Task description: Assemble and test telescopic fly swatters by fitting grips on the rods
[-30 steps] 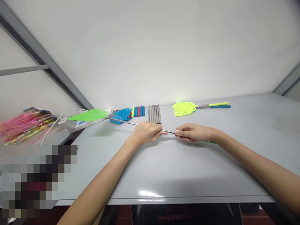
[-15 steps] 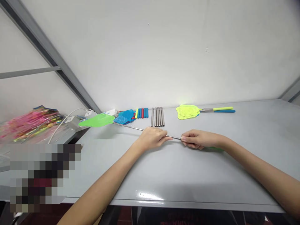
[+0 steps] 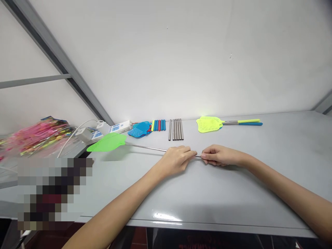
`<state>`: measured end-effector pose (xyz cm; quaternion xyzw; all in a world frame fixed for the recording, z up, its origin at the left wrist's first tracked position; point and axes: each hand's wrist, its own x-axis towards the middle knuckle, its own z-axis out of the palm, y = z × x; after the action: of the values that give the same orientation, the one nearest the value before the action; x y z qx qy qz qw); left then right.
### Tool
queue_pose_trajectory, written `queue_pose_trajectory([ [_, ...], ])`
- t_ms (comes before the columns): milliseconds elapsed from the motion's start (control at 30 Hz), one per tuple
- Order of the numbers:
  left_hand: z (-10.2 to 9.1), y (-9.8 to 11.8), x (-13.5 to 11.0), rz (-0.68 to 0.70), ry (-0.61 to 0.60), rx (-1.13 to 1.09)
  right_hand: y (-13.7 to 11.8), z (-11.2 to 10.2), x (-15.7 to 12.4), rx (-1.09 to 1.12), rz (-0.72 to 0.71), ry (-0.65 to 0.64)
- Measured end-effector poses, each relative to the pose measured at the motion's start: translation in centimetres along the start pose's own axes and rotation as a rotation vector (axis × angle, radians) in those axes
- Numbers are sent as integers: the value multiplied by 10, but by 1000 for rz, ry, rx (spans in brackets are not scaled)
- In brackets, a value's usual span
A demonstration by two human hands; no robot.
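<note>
A green fly swatter (image 3: 107, 142) with a thin metal rod (image 3: 145, 147) lies across the grey table (image 3: 197, 193), its head pointing left. My left hand (image 3: 177, 159) is closed around the rod near its right end. My right hand (image 3: 220, 155) is closed on the handle end of the same swatter, almost touching the left hand; the handle is hidden under the fingers.
At the back lie several bare metal rods (image 3: 176, 129), coloured foam grips (image 3: 158, 125), blue swatter heads (image 3: 139, 129) and assembled yellow swatters (image 3: 210, 123). A white power strip (image 3: 114, 128) with a cable sits back left, and pink packaged goods (image 3: 33, 136) lie far left.
My hands have drawn together along the rod, so less rod shows between them. The green head has dropped lower and shifted toward me.
</note>
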<state>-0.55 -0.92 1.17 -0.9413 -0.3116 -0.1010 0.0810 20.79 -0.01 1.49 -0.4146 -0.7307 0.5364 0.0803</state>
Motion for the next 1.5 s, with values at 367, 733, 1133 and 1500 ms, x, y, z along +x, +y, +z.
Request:
queue_pose_trajectory([
  [367,1,4,1,-33,-14,-87,0,3,1,-12,-15,29],
  [733,5,3,0,-1,-35,-18,5,2,4,-41,-29,28],
  [1133,4,3,0,17,-82,16,1,4,2,-43,-33,42],
  [1500,2,10,3,10,-100,-22,1,5,4,-68,-86,44],
])
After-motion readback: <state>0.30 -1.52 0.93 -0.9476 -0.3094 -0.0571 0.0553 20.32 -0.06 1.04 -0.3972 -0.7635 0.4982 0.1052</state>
